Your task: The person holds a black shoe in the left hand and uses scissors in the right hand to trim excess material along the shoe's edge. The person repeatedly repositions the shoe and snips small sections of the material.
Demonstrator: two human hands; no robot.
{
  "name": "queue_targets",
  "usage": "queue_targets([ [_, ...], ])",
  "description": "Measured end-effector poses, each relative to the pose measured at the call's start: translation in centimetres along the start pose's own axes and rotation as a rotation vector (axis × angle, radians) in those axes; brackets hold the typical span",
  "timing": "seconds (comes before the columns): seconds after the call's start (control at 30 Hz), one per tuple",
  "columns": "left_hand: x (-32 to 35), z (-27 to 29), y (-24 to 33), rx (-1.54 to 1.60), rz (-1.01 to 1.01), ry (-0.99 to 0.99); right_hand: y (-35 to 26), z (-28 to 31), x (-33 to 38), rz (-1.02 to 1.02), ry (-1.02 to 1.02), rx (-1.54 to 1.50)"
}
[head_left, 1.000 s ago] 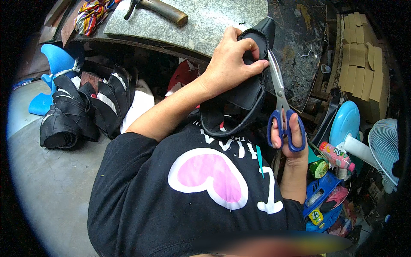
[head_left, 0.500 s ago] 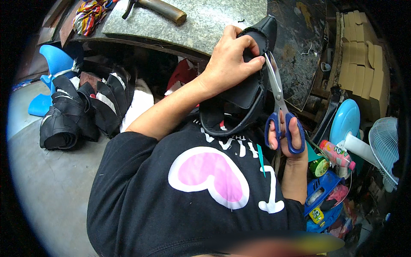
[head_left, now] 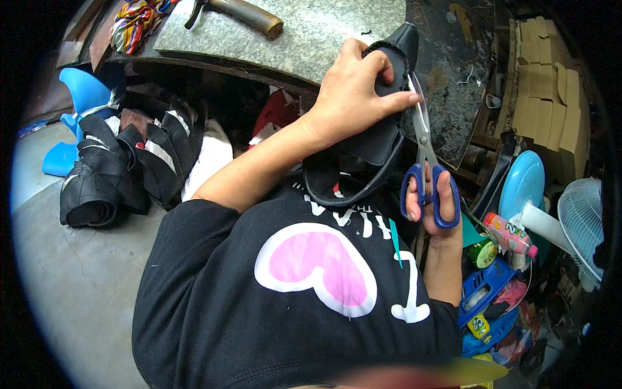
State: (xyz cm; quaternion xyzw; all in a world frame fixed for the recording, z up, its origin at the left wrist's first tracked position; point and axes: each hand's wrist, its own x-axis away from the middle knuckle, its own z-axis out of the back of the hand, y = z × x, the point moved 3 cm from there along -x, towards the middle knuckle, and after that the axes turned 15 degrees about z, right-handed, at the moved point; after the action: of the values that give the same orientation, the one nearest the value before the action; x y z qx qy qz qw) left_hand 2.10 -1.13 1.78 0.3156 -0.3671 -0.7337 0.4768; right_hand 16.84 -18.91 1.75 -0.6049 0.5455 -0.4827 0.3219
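Note:
My left hand (head_left: pixel 353 91) grips a black leather-like shoe upper (head_left: pixel 372 146), fingers curled over the rim of its opening. The pointed toe end faces away from me; a strap-like loop hangs at the near end, against my shirt. Fingers and thumb of my right hand (head_left: pixel 431 211) go through the blue handles of a pair of scissors (head_left: pixel 423 136). Its silver blades point away from me, almost closed, along the right edge of the upper. My left thumb reaches across to the blades; whether it touches them, I cannot tell.
Ahead lies a speckled stone slab (head_left: pixel 311 39) with a wooden-handled tool (head_left: pixel 249 16) on it. Bundled black pieces (head_left: pixel 100 185) sit on the floor at left, beside blue sheets (head_left: pixel 84 91). To the right are a fan (head_left: pixel 580 214), a pink bottle (head_left: pixel 508 233) and stacked cardboard (head_left: pixel 547 91).
The scissor blades have come closer together and shifted slightly to the right. My left thumb has stretched out to the right, off the upper's rim toward the blades.

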Motion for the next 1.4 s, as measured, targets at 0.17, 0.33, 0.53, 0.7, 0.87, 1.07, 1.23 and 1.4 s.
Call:
queue_targets([
  [0.17, -0.2, -0.1, 0.1, -0.061, -0.03, -0.002, 0.9, -0.3, -0.3, -0.014, 0.037, -0.08],
  [0.33, -0.2, -0.4, -0.4, -0.002, -0.036, 0.014, 1.0, -1.0, -0.2, 0.012, 0.074, -0.034],
  [0.53, 0.0, -0.3, -0.6, 0.039, -0.026, 0.003, 0.9, -2.5, -0.3, 0.07, 0.101, 0.11],
  [0.7, 0.0, -0.1, -0.7, 0.08, -0.018, -0.022, 0.4, -2.5, -0.4, 0.074, 0.085, 0.213],
  [0.87, 0.1, -0.2, -0.8, 0.084, -0.034, -0.014, 0.6, -2.6, -0.1, 0.085, 0.113, 0.179],
  [1.07, 0.0, -0.1, -1.1, 0.141, -0.054, -0.01, 1.1, -2.5, -0.1, 0.052, 0.093, 0.061],
  [1.23, 0.0, -0.1, -1.3, 0.153, -0.059, -0.01, 0.7, -2.0, 0.1, 0.121, 0.111, 0.12],
  [1.4, -0.1, -0.1, -0.9, 0.11, -0.071, -0.011, -1.5, -1.0, -0.5, 0.323, 0.14, 0.235],
])
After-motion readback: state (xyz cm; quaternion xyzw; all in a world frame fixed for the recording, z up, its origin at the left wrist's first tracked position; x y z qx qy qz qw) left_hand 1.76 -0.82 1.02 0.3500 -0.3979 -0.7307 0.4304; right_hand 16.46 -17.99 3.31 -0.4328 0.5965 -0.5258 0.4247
